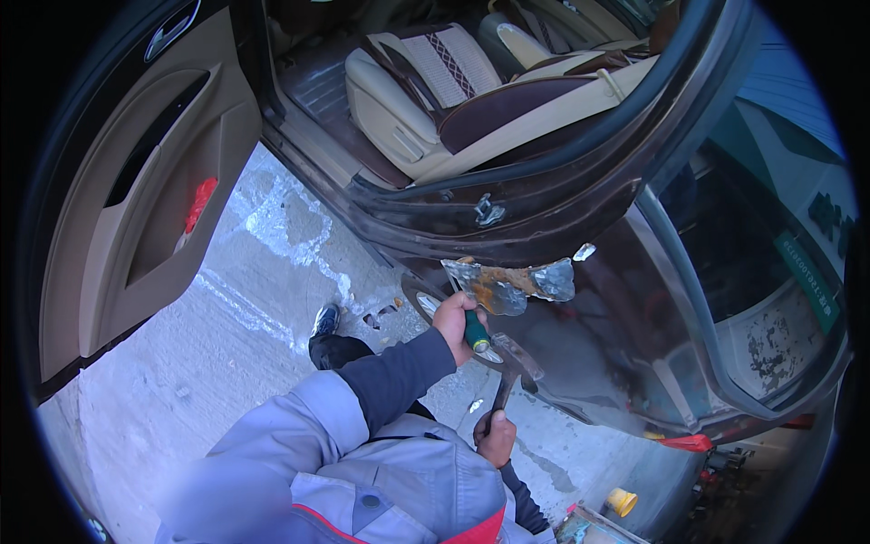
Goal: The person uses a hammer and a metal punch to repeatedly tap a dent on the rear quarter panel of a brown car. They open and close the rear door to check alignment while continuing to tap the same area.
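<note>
My left hand (pixel 453 326) is closed around a green-handled screwdriver (pixel 477 334). Its yellow-tipped handle end faces me, and its far end is hidden at the bodywork. Just beyond my fingers, the brown car's rear side panel carries a ragged patch of bare, rusty metal (pixel 517 286) with torn edges. Lower and to the right, my right hand (pixel 496 439) grips a hammer (pixel 504 390) by its dark handle. The hammer head (pixel 519 357) is close to the screwdriver's handle end; whether they touch I cannot tell.
An open car door (pixel 149 195) with a red item (pixel 198 207) in its pocket stands at left. Ahead are the door sill and a beige seat (pixel 399 104). A striker (pixel 489 211) juts from the door frame. A yellow cup-like object (pixel 622 501) is at lower right.
</note>
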`<state>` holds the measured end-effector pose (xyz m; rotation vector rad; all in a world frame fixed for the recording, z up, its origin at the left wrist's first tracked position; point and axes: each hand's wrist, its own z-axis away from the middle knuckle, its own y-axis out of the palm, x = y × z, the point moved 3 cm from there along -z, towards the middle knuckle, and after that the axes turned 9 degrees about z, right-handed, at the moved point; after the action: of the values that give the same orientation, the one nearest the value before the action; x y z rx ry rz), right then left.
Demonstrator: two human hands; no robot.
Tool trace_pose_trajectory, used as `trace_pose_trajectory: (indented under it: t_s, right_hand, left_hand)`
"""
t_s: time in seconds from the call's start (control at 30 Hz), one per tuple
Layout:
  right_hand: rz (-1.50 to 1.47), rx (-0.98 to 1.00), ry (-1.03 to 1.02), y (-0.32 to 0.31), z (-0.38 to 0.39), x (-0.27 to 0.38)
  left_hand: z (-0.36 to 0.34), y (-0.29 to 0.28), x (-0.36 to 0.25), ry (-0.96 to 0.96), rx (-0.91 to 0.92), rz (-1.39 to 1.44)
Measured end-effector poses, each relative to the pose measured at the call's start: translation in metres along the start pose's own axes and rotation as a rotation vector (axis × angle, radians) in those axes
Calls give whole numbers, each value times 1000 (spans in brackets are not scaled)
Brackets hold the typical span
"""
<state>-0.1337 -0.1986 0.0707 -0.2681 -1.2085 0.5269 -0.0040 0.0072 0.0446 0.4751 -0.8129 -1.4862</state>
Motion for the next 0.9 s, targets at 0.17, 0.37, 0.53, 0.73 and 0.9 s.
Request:
trace_pose_trajectory:
  t_s: [0.17, 0.37, 0.53, 0.73, 0.9]
  right_hand:
    - [-32, 18, -122, -3, 0, 2]
    - [83, 21, -197, -7, -4, 5]
    - [153, -20, -206, -8, -2, 4]
    - [220, -17, -362, -12, -5, 6]
    - [294, 79, -171, -11, -1, 7]
  left_hand:
    - [-3, -1, -1, 21, -1, -45]
    - [-6, 2, -1, 12, 36, 9]
    - [-10, 2, 2, 14, 18, 21]
    - [-13, -2, 3, 22, 66, 18]
    - [-10, -4, 1, 33, 41, -65]
